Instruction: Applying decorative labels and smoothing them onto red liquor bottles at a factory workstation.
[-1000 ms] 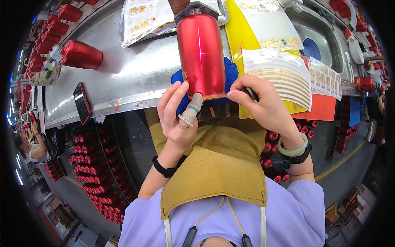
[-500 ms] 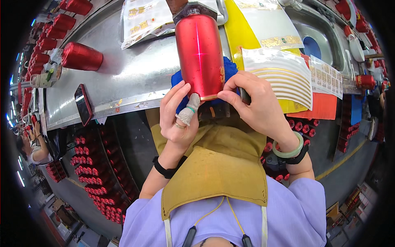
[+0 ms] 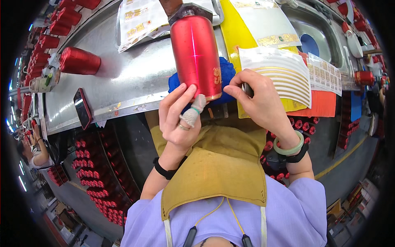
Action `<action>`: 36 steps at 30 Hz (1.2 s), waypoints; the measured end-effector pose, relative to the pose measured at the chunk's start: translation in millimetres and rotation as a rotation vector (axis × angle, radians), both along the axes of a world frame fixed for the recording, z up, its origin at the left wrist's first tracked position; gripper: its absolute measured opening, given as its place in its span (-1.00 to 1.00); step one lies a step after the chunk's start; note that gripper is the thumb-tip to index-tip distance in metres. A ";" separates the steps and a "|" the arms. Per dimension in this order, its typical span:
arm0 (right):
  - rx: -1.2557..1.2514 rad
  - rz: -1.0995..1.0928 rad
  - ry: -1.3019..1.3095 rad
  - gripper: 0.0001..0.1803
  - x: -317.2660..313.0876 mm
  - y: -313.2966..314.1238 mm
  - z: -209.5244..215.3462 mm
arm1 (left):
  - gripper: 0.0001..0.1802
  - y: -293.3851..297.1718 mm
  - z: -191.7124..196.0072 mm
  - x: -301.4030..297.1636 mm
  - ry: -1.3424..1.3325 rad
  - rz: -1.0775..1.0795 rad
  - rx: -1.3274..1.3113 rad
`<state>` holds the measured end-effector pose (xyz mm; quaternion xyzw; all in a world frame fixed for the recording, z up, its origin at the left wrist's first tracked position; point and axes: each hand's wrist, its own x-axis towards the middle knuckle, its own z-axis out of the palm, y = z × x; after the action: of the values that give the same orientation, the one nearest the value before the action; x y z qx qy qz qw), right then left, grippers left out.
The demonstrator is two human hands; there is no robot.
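I see my left hand [image 3: 179, 119] half-curled, fingertips on the red bottle's [image 3: 196, 57] near end, grey-covered thumb at its rim; firm grip or not, can't tell. Right hand [image 3: 263, 99] just beside, thumb and index finger bent together; pinch contents unclear. Bottle's over blue cloth [image 3: 227, 74], surface's [image 3: 135, 78] near edge.

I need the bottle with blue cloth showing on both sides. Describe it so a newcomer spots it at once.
Find the steel counter, then the blue cloth at its near edge. The red bottle shows against that cloth, its far end at a dark fitting. Unlike the bottle farther left, it shows a bright cross of light and a gold mark.
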<state>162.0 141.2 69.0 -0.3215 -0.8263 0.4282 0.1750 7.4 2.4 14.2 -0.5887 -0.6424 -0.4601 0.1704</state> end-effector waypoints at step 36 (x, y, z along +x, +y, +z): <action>-0.548 -0.265 0.490 -0.75 16.4 -23.7 -18.1 | -0.16 5.9 -11.5 39.3 -0.093 0.262 -0.172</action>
<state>178.3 117.5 51.0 -0.3486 -0.5663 0.6707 0.3287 46.7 8.3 2.7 -0.4904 -0.7579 -0.4040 0.1478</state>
